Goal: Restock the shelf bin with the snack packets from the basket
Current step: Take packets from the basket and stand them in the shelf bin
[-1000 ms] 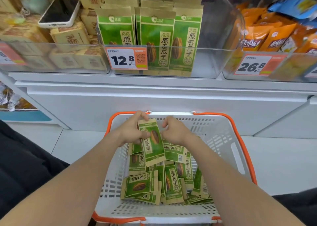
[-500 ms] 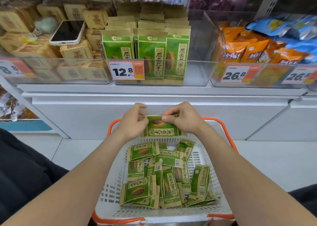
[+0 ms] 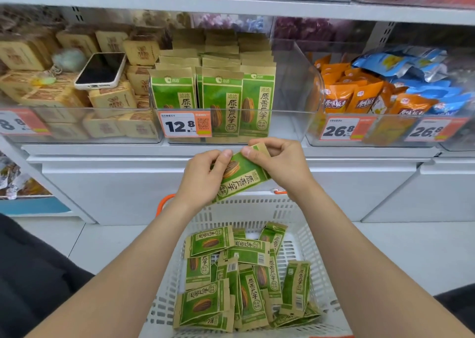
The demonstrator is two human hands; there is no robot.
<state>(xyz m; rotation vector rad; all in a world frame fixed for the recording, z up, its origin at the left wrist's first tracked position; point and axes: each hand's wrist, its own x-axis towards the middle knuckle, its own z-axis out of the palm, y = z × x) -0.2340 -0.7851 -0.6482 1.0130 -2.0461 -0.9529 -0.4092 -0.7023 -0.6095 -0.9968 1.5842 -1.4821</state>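
Observation:
Both hands hold one green sunflower-seed packet (image 3: 241,177) tilted in the air, just below the shelf edge. My left hand (image 3: 205,178) grips its lower left part with the thumb on its face. My right hand (image 3: 280,163) pinches its upper right end. Straight above stands the clear shelf bin (image 3: 290,86), with upright rows of the same green packets (image 3: 221,98) filling its left and middle; its right side holds none. Below, the white basket (image 3: 305,237) with orange handles holds several loose green packets (image 3: 244,273) lying in a heap.
A phone (image 3: 101,70) lies on tan boxed snacks (image 3: 113,101) in the bin to the left. Orange packets (image 3: 359,98) and blue packets (image 3: 411,65) fill the bin to the right. Price tags (image 3: 183,125) hang on the bin fronts. White cabinet panels (image 3: 115,183) run below the shelf.
Both hands have lifted the packet out of the basket and up toward the shelf bin, turning it from flat to tilted. The camera has tipped upward.

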